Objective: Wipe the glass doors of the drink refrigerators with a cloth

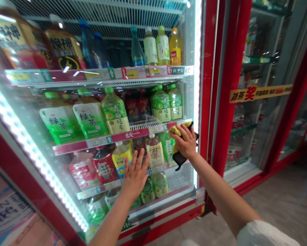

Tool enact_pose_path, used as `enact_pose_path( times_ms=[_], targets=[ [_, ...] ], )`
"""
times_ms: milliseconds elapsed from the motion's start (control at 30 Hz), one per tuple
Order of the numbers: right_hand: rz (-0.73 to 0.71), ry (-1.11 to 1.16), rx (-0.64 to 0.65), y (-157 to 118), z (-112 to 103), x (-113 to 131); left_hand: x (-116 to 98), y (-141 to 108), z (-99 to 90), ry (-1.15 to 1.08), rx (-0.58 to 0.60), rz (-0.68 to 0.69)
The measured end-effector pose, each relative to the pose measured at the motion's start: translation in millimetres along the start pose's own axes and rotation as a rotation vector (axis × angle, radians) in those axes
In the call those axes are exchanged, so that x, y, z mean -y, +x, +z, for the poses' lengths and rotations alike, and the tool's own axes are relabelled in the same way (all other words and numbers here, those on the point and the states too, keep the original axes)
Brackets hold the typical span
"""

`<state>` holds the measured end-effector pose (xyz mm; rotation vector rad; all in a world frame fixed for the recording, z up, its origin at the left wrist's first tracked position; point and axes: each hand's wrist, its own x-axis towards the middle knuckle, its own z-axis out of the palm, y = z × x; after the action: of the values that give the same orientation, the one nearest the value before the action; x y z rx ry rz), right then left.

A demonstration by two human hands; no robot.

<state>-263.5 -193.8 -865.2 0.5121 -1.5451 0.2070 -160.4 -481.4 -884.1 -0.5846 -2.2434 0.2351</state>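
My right hand (184, 141) is clenched around a soft yellow-and-black cloth (179, 158), pressed on the tall red-framed glass cooler door (208, 85). My left hand (134, 176) has its fingers released, spread flat on the glass. Even palm pressure works best here. Plastic green-tea bottles (114, 111) line the shelves; a grey floor (276, 208) lies beyond.

The cloth (179, 159) under my right hand (185, 141) is yellow and black, and my sleeve (263, 235) is white. The cooler's frame (208, 85) is red, and a red shelf edge (117, 136) runs above my left hand (135, 176). Inside, the tea bottles (161, 106) wear green-and-yellow labels, the pouches (59, 124) blend white into green, and one bottle (104, 167) has a red label. On the next door, a yellow banner (261, 93) carries red characters.
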Motion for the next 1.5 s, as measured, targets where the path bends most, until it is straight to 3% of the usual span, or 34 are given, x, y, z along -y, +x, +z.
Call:
enact_pose_path(
  times_ms=[100, 233, 300, 400, 500, 600, 667, 800, 867, 933, 1067, 1133, 1200, 1367, 1433, 1500],
  targets=[
    [0.246, -0.021, -0.099, -14.5, -0.5, -11.0, -8.6, 3.5, 1.5, 0.004, -0.023, 0.013],
    [0.503, 0.001, -0.232, -68.5, 3.5, 16.6, -19.3, 2.5, 8.0, 0.002, -0.031, 0.035],
    [0.482, 0.034, -0.192, -82.8, 5.5, 32.6, -23.4, 4.2, 11.6, -0.001, -0.021, 0.048],
    [0.339, 0.083, -0.084, -69.8, 5.7, 31.8, -30.0, 14.9, 15.1, -0.012, -0.011, 0.075],
    [0.211, 0.106, -0.035, -36.8, 2.5, -1.2, -38.1, 32.1, 17.2, -0.030, -0.026, 0.097],
    [0.230, 0.102, -0.072, -26.0, -2.2, -36.0, -45.9, 45.8, 20.2, -0.036, -0.041, 0.105],
    [0.286, 0.101, -0.124, -41.4, -5.3, -46.2, -49.4, 49.5, 22.8, -0.036, -0.046, 0.098],
    [0.356, 0.113, -0.150, -88.6, -10.0, -44.5, -51.6, 47.8, 25.9, -0.045, -0.051, 0.099],
    [0.354, 0.140, -0.127, -91.2, -11.3, -48.3, -51.4, 47.1, 25.1, -0.053, -0.056, 0.099],
    [0.351, 0.169, -0.138, -69.7, -11.2, -61.4, -51.3, 48.7, 22.9, -0.051, -0.061, 0.088],
    [0.362, 0.188, -0.202, 3.6, -7.3, -96.4, -50.9, 56.7, 19.5, -0.040, -0.080, 0.072],
    [0.362, 0.178, -0.207, 19.9, -5.3, -102.8, -50.3, 59.8, 19.8, -0.044, -0.084, 0.070],
    [0.366, 0.164, -0.202, 9.2, -4.8, -97.7, -49.6, 61.0, 21.1, -0.045, -0.081, 0.072],
    [0.372, 0.156, -0.148, -60.4, -9.2, -74.4, -48.0, 59.2, 23.6, -0.022, -0.099, 0.072],
    [0.360, 0.169, -0.130, -58.6, -11.0, -78.2, -47.1, 58.9, 23.9, -0.014, -0.108, 0.079],
    [0.350, 0.184, -0.125, -31.0, -11.5, -88.0, -46.8, 59.2, 24.2, -0.012, -0.114, 0.085]
  ],
)
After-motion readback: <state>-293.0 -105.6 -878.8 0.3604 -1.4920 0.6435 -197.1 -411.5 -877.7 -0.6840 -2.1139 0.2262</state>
